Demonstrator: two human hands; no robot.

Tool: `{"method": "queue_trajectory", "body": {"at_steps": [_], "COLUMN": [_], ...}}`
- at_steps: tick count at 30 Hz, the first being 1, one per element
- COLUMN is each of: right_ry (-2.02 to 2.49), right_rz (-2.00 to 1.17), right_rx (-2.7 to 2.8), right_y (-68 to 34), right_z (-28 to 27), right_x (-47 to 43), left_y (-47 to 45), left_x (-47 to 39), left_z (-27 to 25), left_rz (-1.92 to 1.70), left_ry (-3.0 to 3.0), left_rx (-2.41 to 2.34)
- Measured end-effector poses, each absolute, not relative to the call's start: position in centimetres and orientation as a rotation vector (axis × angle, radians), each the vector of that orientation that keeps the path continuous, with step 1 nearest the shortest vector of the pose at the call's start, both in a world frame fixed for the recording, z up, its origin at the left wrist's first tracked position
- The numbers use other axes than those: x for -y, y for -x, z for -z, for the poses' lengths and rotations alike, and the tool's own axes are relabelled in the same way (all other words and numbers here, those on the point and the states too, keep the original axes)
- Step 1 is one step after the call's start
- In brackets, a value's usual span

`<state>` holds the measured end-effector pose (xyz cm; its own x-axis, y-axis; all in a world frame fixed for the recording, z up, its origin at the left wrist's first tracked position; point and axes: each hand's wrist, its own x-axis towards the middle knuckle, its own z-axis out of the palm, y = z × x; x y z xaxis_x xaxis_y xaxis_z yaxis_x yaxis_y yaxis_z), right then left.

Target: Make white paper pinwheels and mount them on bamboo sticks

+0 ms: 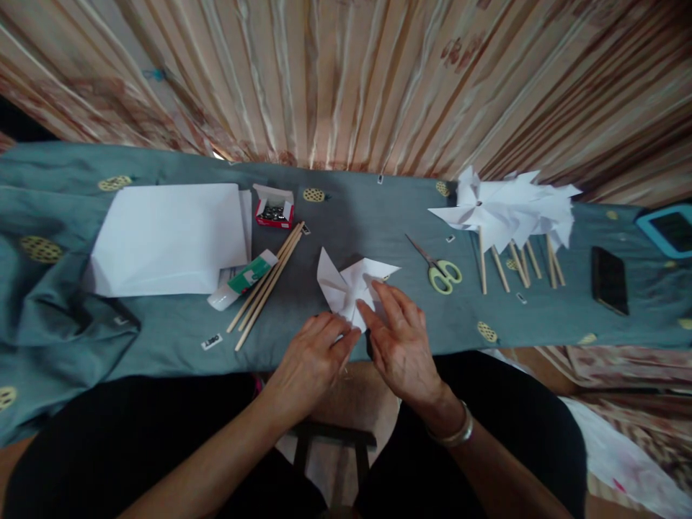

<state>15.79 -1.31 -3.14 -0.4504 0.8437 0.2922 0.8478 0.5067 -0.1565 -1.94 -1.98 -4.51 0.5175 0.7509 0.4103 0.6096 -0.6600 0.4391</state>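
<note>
A white paper pinwheel [352, 282] with folded blades lies at the front of the cloth-covered table, between my two hands. My left hand [313, 353] pinches its near edge between thumb and fingers. My right hand [404, 344], with a bracelet at the wrist, presses its fingertips on the pinwheel's right side and near its middle. No stick shows on this pinwheel, and its near right part is hidden by my fingers. Green-handled scissors [443, 276] lie to the right of it, blades pointing away to the left.
Left of my hands lie wooden sticks [270, 286], a glue tube [243, 280], an open box of small metal pieces [273, 209] and stacked white paper [167, 234]. Finished pinwheels on sticks [513, 213], a phone [609, 280] and a blue-framed device [670, 229] are at the right. A curtain [346, 86] hangs behind.
</note>
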Motion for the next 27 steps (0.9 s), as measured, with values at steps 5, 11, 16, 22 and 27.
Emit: {"method": "queue_trajectory", "body": {"at_steps": [5,11,16,22,27], "right_ry": [1.405,1.419,1.420,1.432,1.423], "right_rz": [0.016,0.011,0.026,0.026,0.011], "right_rx": [2.421,2.427,2.427,2.409,2.414], "right_y": [-15.78,-15.68,-15.57,-15.40,-15.19], "right_z": [3.18,3.21,3.33,3.64,4.15], "right_x": [1.16,1.07,0.87,0.77,0.65], "left_y": [1.99,2.00,2.00,1.96,1.99], "left_x": [1.96,1.86,1.82,1.73,1.71], "left_z": [4.36,4.20,4.25,4.28,4.23], "left_rz": [-0.865,-0.872,-0.846,-0.833,-0.843], "left_ry": [-2.508,-2.488,-2.485,-2.471,-2.459], "left_rx": [-1.152,-1.147,-1.145,-1.152,-1.164]}}
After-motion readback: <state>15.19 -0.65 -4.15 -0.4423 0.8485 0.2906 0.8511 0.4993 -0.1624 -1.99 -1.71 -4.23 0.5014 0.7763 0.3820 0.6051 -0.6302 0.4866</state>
